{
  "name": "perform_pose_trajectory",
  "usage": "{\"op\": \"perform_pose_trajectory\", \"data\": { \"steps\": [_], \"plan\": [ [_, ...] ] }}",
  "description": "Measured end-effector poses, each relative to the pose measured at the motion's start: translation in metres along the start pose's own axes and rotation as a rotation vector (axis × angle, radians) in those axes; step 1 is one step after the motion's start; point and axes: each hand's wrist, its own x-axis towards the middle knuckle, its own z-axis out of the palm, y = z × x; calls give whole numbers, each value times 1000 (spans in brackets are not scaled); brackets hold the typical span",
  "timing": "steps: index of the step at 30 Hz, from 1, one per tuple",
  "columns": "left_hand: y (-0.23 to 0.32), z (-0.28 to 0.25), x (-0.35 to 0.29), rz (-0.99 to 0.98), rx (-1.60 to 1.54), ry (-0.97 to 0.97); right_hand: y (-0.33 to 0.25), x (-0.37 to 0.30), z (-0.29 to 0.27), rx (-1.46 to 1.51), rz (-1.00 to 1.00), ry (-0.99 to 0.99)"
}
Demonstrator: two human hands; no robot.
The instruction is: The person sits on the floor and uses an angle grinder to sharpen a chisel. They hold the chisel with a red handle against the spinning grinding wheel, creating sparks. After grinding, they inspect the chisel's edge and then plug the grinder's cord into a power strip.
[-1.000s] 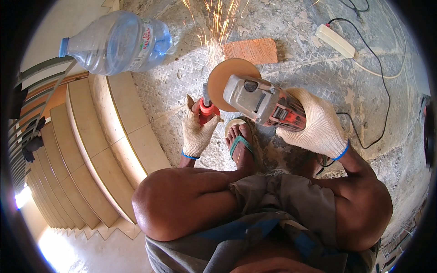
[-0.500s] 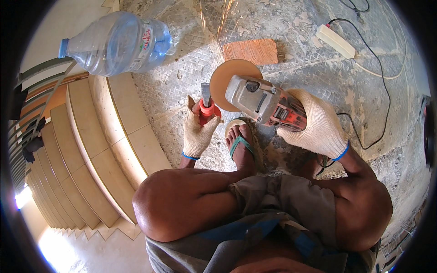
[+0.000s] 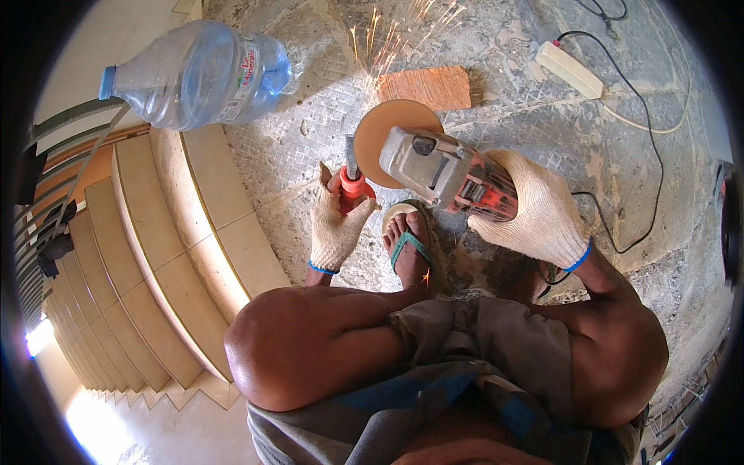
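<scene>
The gloved left hand [image 3: 339, 225] is closed around a chisel [image 3: 352, 159] by its red handle [image 3: 352, 186], blade pointing away from the body; the gloved right hand [image 3: 542, 205] is wrapped around the rear of a grinder [image 3: 434, 164]. Between the hands, a foot [image 3: 413, 267] in a green-strapped sandal [image 3: 400, 209] rests on the floor [image 3: 511, 128]. The chisel is over the floor, near its left edge along the stairs [image 3: 159, 217]; the grinder's brown disc [image 3: 372, 147] meets the blade's right side. Just beyond the disc lies a brick [image 3: 426, 87], sparks [image 3: 391, 39] scattering past its left end. Farther out, a bottle [image 3: 194, 74] lies on its side at the floor's left edge, cap leftward; toward the far right lies a power strip [image 3: 570, 70], a black cord [image 3: 660, 167] beside it.
</scene>
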Motion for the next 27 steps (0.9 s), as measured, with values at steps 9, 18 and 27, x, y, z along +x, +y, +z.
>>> {"op": "perform_pose_trajectory", "data": {
  "steps": [9, 18, 27],
  "plan": [
    [9, 1, -4, 106, 86, 32, 2, -1, 1, 8, -8, 28],
    [10, -2, -4, 29, 175, 10, -1, 0, 1, -24, -13, 31],
    [7, -3, -7, 83, 245, 42, 1, -1, 1, -17, 17, 16]
  ]
}}
